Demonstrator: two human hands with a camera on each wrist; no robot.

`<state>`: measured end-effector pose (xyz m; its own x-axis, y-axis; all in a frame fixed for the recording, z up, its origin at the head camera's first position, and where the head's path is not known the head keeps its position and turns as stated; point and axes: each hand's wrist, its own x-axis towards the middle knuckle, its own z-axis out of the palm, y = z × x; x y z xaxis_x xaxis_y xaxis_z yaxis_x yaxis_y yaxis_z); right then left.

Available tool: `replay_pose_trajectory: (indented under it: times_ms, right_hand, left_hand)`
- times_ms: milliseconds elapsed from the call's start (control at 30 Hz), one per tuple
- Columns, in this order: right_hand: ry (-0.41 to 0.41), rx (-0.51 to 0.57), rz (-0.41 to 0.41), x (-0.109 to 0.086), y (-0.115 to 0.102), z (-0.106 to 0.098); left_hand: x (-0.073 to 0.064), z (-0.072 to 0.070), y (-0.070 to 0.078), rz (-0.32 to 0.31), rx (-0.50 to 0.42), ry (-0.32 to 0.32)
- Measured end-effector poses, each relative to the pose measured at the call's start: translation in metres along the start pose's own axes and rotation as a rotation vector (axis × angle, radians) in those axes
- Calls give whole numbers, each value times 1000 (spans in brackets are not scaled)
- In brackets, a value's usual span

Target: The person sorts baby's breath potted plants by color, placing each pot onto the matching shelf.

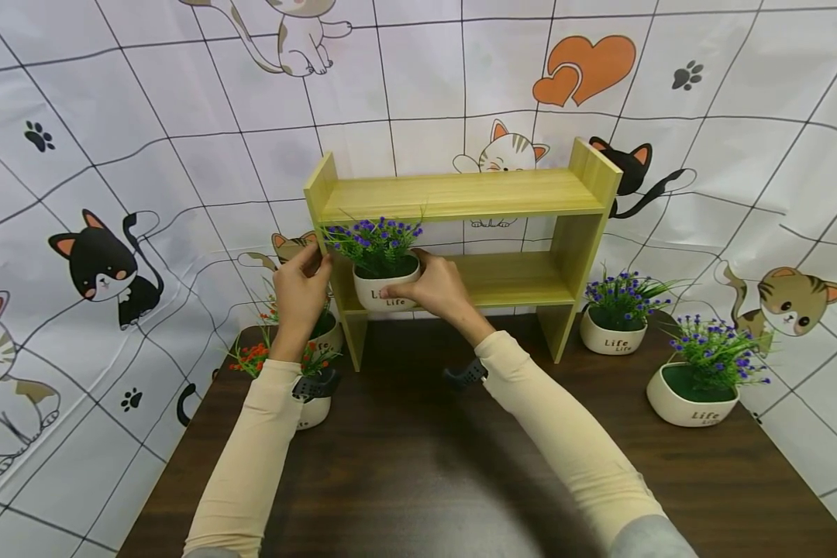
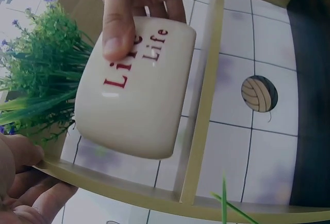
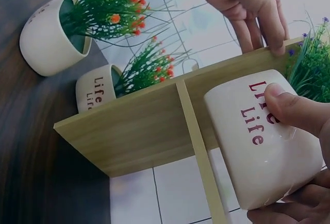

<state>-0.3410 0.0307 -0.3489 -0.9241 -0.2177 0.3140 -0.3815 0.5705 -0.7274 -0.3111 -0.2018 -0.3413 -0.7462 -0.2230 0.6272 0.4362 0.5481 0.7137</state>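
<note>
On the table point(image 1: 418, 480), a purple-flowered pot point(image 1: 694, 389) stands near the right edge, an orange-flowered pot point(image 1: 315, 413) near the left. The right hand point(image 1: 441, 285) grips the held pot point(image 1: 375, 273) upright, thumb on its front, before the left end of the middle board point(image 1: 512, 277) of the shelf point(image 1: 460, 194); contact with the board cannot be determined. The left hand point(image 1: 300, 291) pinches the left side panel point(image 3: 136, 123). A second purple-flowered pot point(image 1: 614, 333) stands near the table's far right corner.

In the head view, room is left over the table point(image 1: 404, 480) between two sleeves point(image 1: 251, 457) at lower centre and above the shelf point(image 1: 460, 194). Its lower board point(image 1: 512, 277) is partly blocked by the held flowerpot point(image 1: 370, 287) at centre; passage is obstructed by orange-flowered pots point(image 1: 315, 412) left of centre, purple-flowered pots point(image 1: 612, 335) at right.
</note>
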Motion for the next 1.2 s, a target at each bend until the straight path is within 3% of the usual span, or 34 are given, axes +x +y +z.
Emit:
replay_pose_trajectory:
  times_ms: [900, 1200]
  right_hand:
    - [-63, 71, 77, 23, 5, 23]
    - [-84, 71, 72, 24, 5, 21]
  left_hand:
    - [-5, -1, -2, -37, 1, -6]
    - [-3, 0, 1, -10, -5, 1]
